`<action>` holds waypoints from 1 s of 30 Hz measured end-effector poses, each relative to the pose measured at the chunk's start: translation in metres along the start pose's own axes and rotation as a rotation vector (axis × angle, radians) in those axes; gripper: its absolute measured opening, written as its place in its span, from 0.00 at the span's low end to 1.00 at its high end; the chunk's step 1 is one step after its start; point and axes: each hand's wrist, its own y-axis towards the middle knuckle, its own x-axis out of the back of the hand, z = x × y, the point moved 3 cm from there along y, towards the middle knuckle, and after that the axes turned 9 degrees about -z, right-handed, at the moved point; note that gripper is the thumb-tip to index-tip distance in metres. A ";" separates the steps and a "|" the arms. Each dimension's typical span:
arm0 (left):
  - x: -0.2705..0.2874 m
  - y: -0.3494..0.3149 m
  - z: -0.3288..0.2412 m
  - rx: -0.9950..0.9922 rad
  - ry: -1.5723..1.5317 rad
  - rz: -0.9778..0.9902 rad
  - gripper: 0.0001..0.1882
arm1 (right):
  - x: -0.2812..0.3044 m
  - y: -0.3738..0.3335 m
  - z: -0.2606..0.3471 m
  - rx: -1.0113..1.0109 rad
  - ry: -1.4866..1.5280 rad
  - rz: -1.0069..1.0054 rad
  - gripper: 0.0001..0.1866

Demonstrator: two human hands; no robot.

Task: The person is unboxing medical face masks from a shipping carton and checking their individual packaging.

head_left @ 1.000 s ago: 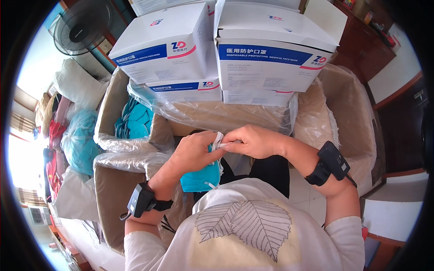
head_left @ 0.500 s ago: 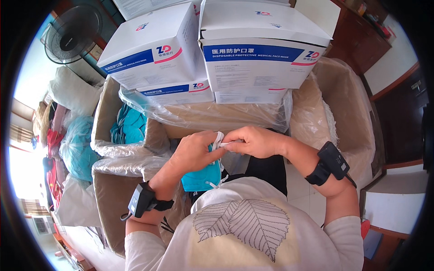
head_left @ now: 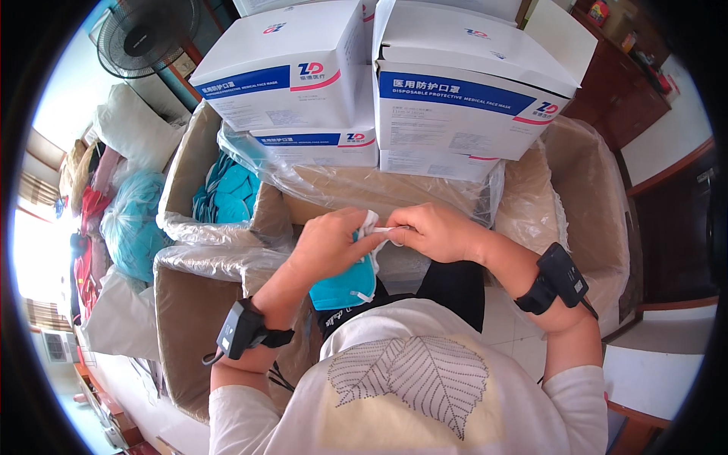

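My left hand grips a teal folded face mask that hangs below its fingers. My right hand pinches the mask's white strap at the top, fingertips nearly touching the left hand. Both hands meet above my lap, in front of a plastic-lined cardboard box. A black device is strapped to each wrist.
White cartons with blue stripes are stacked on the box ahead. A lined box at left holds more teal masks. An open lined box stands at right, another at lower left. A fan is at top left.
The hands stay together on the mask and have shifted slightly up; the mask hangs a little higher. The view has tilted a bit.
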 end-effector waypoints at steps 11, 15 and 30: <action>-0.051 0.018 0.004 -0.119 -0.053 0.198 0.15 | 0.009 -0.035 -0.060 -0.380 0.546 0.060 0.15; -0.056 0.020 0.009 -0.006 -0.132 0.226 0.17 | 0.001 -0.037 -0.068 -0.464 0.723 0.010 0.14; -0.064 0.004 0.047 0.391 -0.671 0.513 0.14 | -0.010 -0.021 -0.068 -0.308 0.511 -0.124 0.10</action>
